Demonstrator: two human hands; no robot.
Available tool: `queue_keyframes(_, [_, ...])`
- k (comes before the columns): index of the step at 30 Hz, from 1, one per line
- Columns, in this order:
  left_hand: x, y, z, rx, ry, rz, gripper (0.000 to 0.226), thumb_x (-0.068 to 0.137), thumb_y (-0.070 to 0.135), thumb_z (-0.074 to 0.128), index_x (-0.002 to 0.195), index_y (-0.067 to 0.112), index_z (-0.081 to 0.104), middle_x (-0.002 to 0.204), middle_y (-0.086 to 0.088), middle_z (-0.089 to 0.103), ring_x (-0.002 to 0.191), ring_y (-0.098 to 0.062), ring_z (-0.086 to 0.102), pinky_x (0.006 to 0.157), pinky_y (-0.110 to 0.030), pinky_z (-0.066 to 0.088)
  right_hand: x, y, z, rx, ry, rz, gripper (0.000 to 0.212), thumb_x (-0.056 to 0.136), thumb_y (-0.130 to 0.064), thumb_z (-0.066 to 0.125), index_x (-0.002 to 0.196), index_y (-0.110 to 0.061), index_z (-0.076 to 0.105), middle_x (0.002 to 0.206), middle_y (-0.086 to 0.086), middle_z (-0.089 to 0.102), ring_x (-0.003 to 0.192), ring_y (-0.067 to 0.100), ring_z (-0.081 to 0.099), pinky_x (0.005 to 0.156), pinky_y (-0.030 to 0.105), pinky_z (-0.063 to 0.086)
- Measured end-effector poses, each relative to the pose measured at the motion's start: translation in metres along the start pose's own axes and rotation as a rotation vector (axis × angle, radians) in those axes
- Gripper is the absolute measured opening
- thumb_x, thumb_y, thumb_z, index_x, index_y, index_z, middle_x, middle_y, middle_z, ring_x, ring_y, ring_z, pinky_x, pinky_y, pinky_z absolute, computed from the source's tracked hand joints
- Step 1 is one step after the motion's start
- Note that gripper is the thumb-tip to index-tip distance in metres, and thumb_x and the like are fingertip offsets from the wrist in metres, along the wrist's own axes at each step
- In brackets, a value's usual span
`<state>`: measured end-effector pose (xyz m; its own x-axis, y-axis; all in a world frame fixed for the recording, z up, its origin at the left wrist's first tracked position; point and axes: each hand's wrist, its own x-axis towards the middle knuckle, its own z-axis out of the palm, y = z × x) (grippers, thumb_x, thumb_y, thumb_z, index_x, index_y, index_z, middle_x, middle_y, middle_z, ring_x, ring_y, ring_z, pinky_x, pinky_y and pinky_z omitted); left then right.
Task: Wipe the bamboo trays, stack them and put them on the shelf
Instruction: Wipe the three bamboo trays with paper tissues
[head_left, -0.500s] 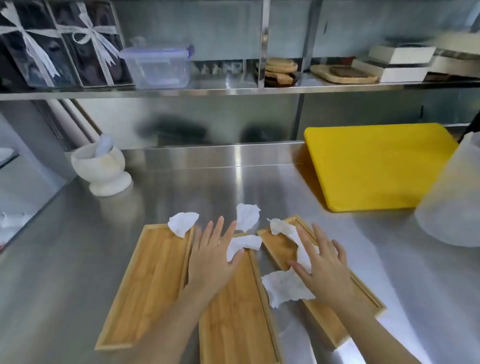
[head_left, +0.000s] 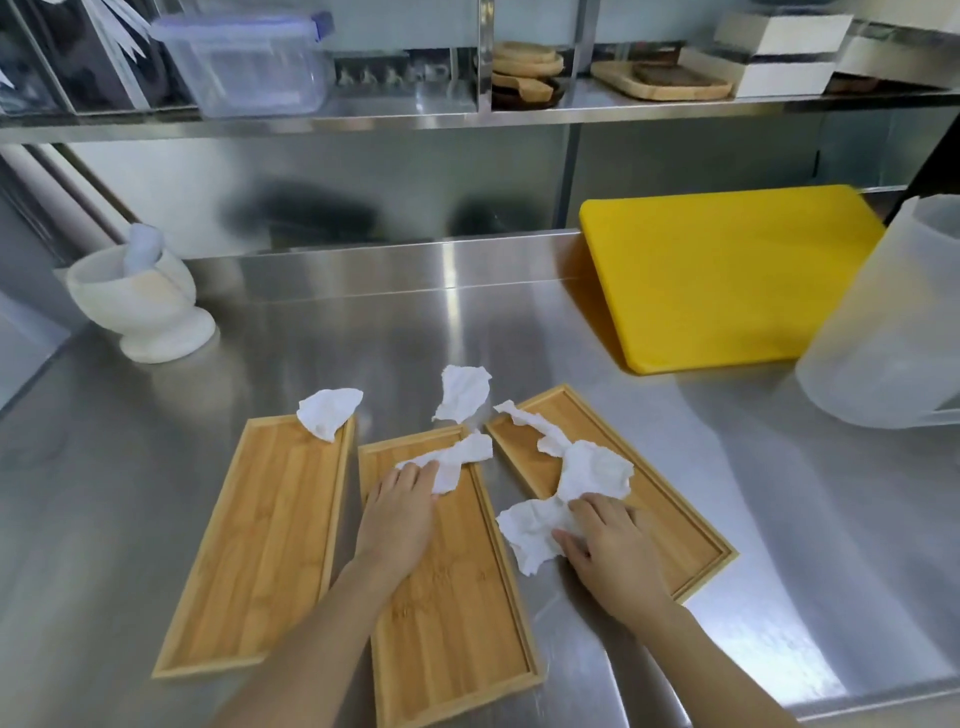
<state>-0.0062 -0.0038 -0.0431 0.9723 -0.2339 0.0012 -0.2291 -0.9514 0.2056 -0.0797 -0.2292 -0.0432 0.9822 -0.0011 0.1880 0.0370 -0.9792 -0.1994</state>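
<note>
On the steel worktop (head_left: 519, 322), three bamboo trays are lying side by side: left tray (head_left: 260, 540), middle tray (head_left: 452, 623), right tray (head_left: 670, 525), none yet stacked or shelved. Left hand (head_left: 400, 514) is pressing flat, fingers together, on a paper scrap (head_left: 452, 462) at the far end of the middle tray; right hand (head_left: 608, 551) is lying curled on a larger crumpled paper (head_left: 566, 499) trailing across the right tray's near edge. Risks, as judged: the torn paper is shedding loose pieces, one (head_left: 328, 411) sitting on the left tray's far corner and one (head_left: 462, 392) lying on the worktop beyond, so shreds may be left in the rimmed trays; the light trays may be sliding on the slick steel under a one-handed wipe; the splayed right tray is sitting close to the middle one and may be getting knocked. Surroundings: a white mortar and pestle (head_left: 143, 301) standing far left, a yellow cutting board (head_left: 727, 275) propped at the back, a translucent jug (head_left: 893, 317) at right, a crowded steel shelf (head_left: 467, 117) running overhead, holding a clear lidded box (head_left: 244, 62) and wooden boards (head_left: 665, 78).
</note>
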Motion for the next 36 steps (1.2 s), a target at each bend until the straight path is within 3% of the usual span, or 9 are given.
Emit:
queue_keyframes(5, [-0.001, 0.001, 0.002, -0.058, 0.018, -0.054, 0.032, 0.095, 0.012, 0.042, 0.126, 0.016, 0.048, 0.122, -0.001, 0.057, 0.111, -0.018, 0.049, 0.095, -0.029, 0.039, -0.001, 0.0, 0.0, 0.202, 0.017, 0.107, 0.007, 0.085, -0.012, 0.056, 0.08, -0.013, 0.061, 0.079, 0.004, 0.068, 0.074, 0.024, 0.061, 0.07, 0.035, 0.049])
queue_keyframes(8, [-0.002, 0.003, 0.002, -0.113, 0.043, -0.104, 0.026, 0.095, 0.018, 0.043, 0.118, 0.011, 0.053, 0.116, -0.004, 0.058, 0.106, -0.019, 0.05, 0.093, -0.03, 0.04, 0.003, 0.003, -0.01, 0.372, -0.017, 0.274, 0.013, 0.091, -0.018, 0.048, 0.082, -0.011, 0.055, 0.081, 0.005, 0.062, 0.079, 0.026, 0.055, 0.066, 0.032, 0.042])
queue_keyframes(11, [-0.004, 0.01, -0.007, -0.276, 0.103, -0.176, 0.026, 0.095, 0.027, 0.042, 0.105, 0.006, 0.055, 0.105, -0.004, 0.052, 0.095, -0.018, 0.046, 0.082, -0.029, 0.04, 0.011, 0.005, -0.025, 0.604, -0.02, 0.402, 0.014, 0.092, -0.014, 0.043, 0.079, -0.01, 0.042, 0.067, 0.001, 0.05, 0.063, 0.022, 0.049, 0.056, 0.032, 0.038])
queue_keyframes(15, [-0.001, 0.017, -0.019, -0.414, 0.141, -0.239, 0.026, 0.094, 0.026, 0.044, 0.099, 0.002, 0.055, 0.103, -0.001, 0.041, 0.086, -0.015, 0.046, 0.069, -0.023, 0.037, 0.023, 0.008, -0.037, 0.624, 0.04, 0.433, 0.008, 0.094, -0.015, 0.038, 0.09, -0.02, 0.033, 0.069, -0.005, 0.045, 0.058, 0.008, 0.046, 0.048, 0.024, 0.037])
queue_keyframes(17, [0.003, 0.017, -0.024, -0.458, 0.159, -0.239, 0.019, 0.093, 0.016, 0.046, 0.081, 0.005, 0.056, 0.101, -0.001, 0.044, 0.075, -0.015, 0.048, 0.057, -0.02, 0.035, 0.03, 0.009, -0.041, 0.629, 0.06, 0.434, 0.008, 0.094, -0.018, 0.037, 0.098, -0.022, 0.032, 0.072, -0.004, 0.049, 0.061, 0.01, 0.051, 0.048, 0.026, 0.041])
queue_keyframes(19, [0.008, 0.017, -0.028, -0.464, 0.153, -0.245, 0.03, 0.089, 0.007, 0.046, 0.059, 0.012, 0.046, 0.094, -0.005, 0.048, 0.063, -0.012, 0.045, 0.05, -0.021, 0.03, 0.038, 0.01, -0.043, 0.59, 0.08, 0.405, 0.008, 0.094, -0.023, 0.038, 0.1, -0.018, 0.039, 0.07, 0.001, 0.055, 0.06, 0.016, 0.054, 0.05, 0.033, 0.044])
queue_keyframes(21, [0.016, 0.019, -0.032, -0.481, 0.159, -0.258, 0.037, 0.086, 0.002, 0.047, 0.053, 0.018, 0.037, 0.086, -0.01, 0.051, 0.06, -0.014, 0.044, 0.049, -0.024, 0.029, 0.048, 0.011, -0.043, 0.519, 0.059, 0.363, 0.018, 0.093, -0.029, 0.041, 0.104, -0.015, 0.045, 0.069, 0.001, 0.056, 0.057, 0.014, 0.053, 0.047, 0.028, 0.041])
queue_keyframes(28, [0.056, 0.031, -0.052, -0.487, 0.182, -0.308, 0.005, 0.088, 0.011, 0.047, 0.09, 0.012, 0.042, 0.086, -0.003, 0.054, 0.061, -0.01, 0.05, 0.047, -0.024, 0.028, 0.091, 0.003, -0.033, 0.432, -0.083, 0.254, 0.047, 0.089, -0.041, 0.049, 0.129, -0.02, 0.035, 0.109, 0.008, 0.065, 0.095, 0.025, 0.063, 0.069, 0.028, 0.044])
queue_keyframes(36, [0.112, 0.033, -0.038, -0.167, 0.097, -0.195, 0.043, 0.09, 0.044, 0.041, 0.127, 0.024, 0.036, 0.12, -0.006, 0.048, 0.093, -0.031, 0.061, 0.069, -0.034, 0.042, 0.113, -0.009, -0.011, 0.307, -0.22, 0.2, 0.053, 0.086, -0.055, 0.045, 0.126, -0.021, 0.035, 0.109, 0.01, 0.066, 0.092, 0.028, 0.065, 0.072, 0.035, 0.05])
